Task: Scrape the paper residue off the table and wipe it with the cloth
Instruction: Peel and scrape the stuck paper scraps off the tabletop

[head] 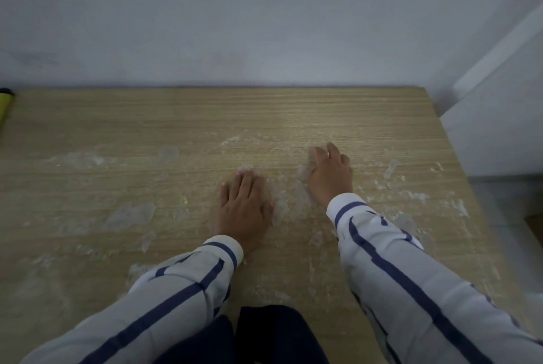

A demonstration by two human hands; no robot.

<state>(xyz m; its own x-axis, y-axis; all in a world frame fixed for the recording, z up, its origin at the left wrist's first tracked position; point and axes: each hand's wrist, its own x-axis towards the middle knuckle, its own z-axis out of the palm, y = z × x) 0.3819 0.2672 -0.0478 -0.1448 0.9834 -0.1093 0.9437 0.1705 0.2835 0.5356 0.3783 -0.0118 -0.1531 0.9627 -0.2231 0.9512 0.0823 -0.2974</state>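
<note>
Dark trousers (273, 334) are showing at 6 o'clock, closest of all, with two pale sleeves (182, 290) striped in blue reaching up past them on either side. The sleeves are lying over a light wood-grain table (117, 128) that is filling most of the view and butting against a plain grey wall (264, 26) at 12 o'clock. A strip of grey floor (514, 202) is showing past the table's edge at 3 o'clock, and a yellow thing (6, 105) is peeking in at 10 o'clock, cut off by the frame. Whitish residue (132, 217) is clinging to the table in patches and flecks, from 9 o'clock through the centre to 3 o'clock, thickest between and around the hands. The left hand (244, 208) is lying flat, palm down, at the centre, fingers straight and close together, their tips touching a small clump. The right hand (330, 175), at 2 o'clock from it, is resting with its fingers (333, 149) curled down onto a pale patch; whether they are pinching it or only pressing on it I cannot tell.
</note>
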